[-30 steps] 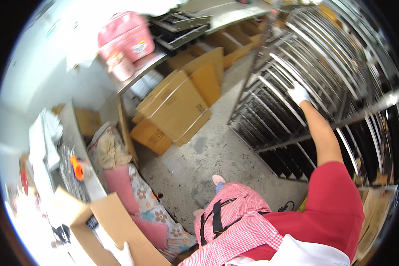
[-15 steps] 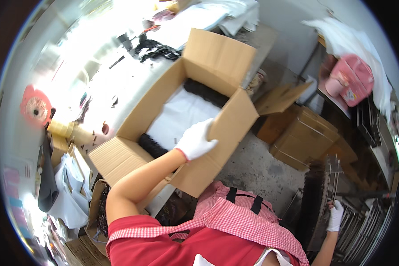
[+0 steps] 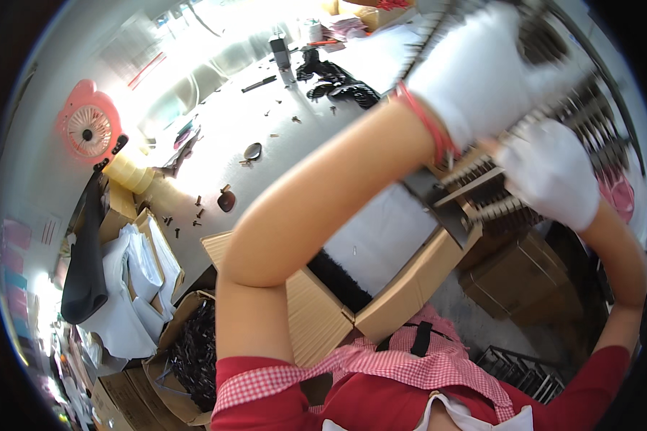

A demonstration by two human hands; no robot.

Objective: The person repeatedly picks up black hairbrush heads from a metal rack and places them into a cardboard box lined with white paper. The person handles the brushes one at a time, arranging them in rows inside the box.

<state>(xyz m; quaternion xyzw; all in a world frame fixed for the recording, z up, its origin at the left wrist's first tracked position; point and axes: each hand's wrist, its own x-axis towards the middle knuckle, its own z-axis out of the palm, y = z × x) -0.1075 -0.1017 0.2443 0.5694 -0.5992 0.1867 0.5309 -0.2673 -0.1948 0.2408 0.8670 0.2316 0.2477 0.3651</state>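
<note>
Both my hands wear white gloves and are raised close to the camera. My left hand grips the upper part of a metal wire rack tray loaded with small dark parts. My right hand holds the same tray lower down on its right side. The tray is tilted over an open cardboard box lined with white sheet, with a dark strip along its near inner edge. My left forearm crosses the picture in front of the box.
A bright worktable carries scattered small dark parts and black items. A pink fan stands at left. Cardboard boxes sit on the floor right, a box of black parts lower left, a wire tray on the floor.
My left hand left the box flap and rose to the tray. My right hand lifted the wire tray from low at the right rack up over the box.
</note>
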